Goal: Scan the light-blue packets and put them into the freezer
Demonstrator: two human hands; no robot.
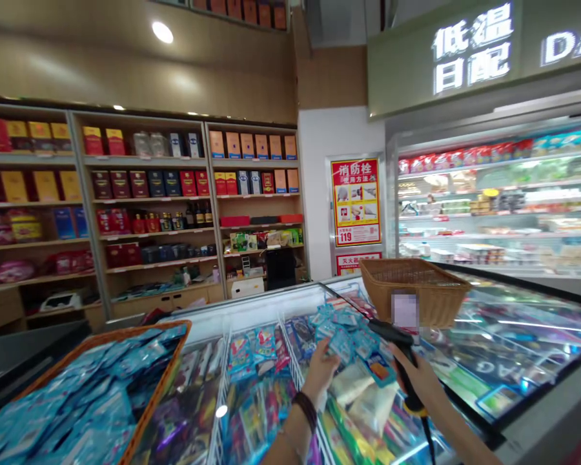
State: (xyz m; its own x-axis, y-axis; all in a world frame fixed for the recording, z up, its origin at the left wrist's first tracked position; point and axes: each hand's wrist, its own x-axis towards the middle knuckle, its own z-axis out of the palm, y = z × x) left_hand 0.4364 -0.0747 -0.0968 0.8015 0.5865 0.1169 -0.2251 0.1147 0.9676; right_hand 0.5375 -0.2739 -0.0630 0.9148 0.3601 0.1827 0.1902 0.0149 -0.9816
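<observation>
In the lower middle of the head view, my left hand (320, 369), with a dark band round the wrist, reaches into the freezer. Its fingers are curled at the edge of a small blue packet (341, 345) and look closed on it. My right hand (412, 373) grips a black handheld barcode scanner (396, 334) with a yellow part low on its handle, and a cable hangs below. The scanner's head points left, over the packets. A blue packet with an orange picture (380, 369) lies between my hands. More blue packets are heaped beyond my left hand.
A brown basket (414, 290) with a pale label stands on the freezer's far part, near the glass lid (494, 361). At left, an orange-rimmed basket (181, 342) holds many blue packets. White wire dividers (223, 387) separate the frozen goods. Shelves and a lit chiller stand behind.
</observation>
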